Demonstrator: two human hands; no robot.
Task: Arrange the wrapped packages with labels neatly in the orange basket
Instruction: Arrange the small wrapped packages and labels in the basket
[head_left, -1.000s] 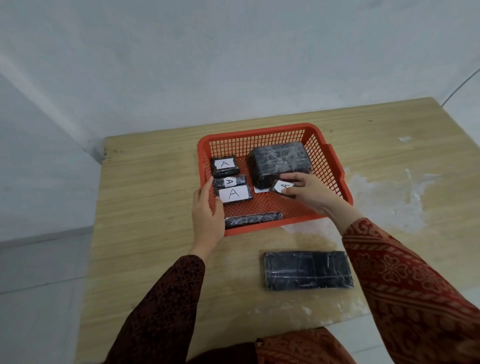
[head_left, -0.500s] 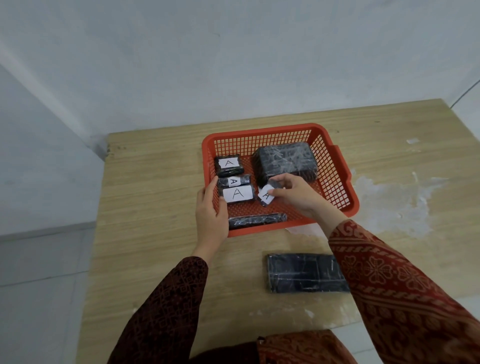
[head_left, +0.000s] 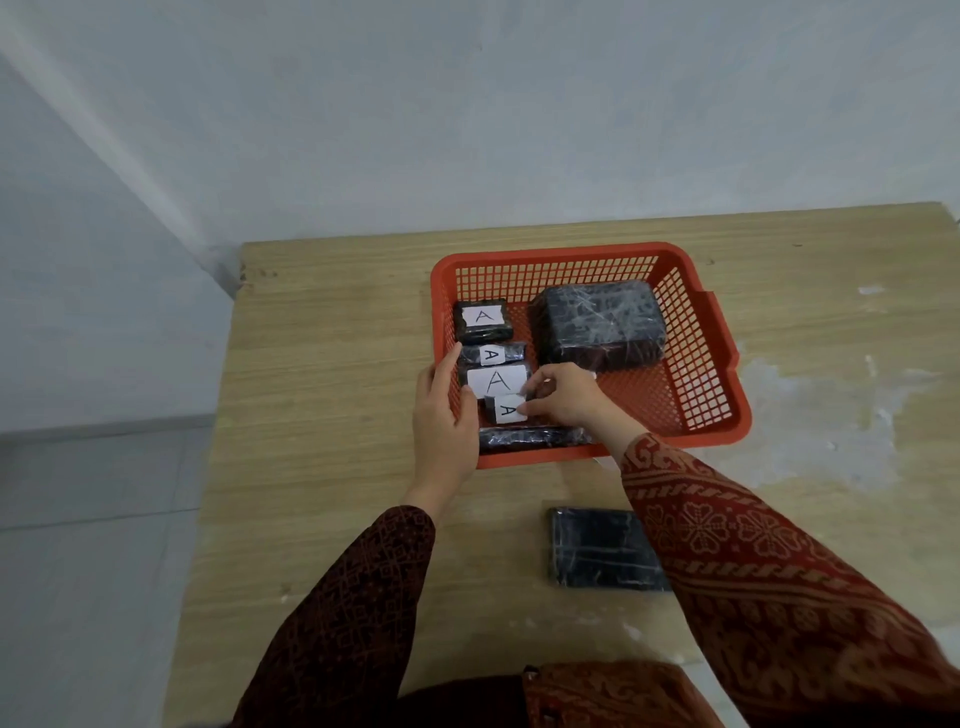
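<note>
Head view: right hand (head_left: 563, 397) fingers pinching film-wrapped labelled packet (head_left: 504, 409), orange mesh basket (head_left: 691, 374).

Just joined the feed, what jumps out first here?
The orange basket on the wooden table, with a column of black packages labelled "A" along its left side. The right hand is setting a small labelled package into that column, while the left hand grips the basket's left rim.
</note>
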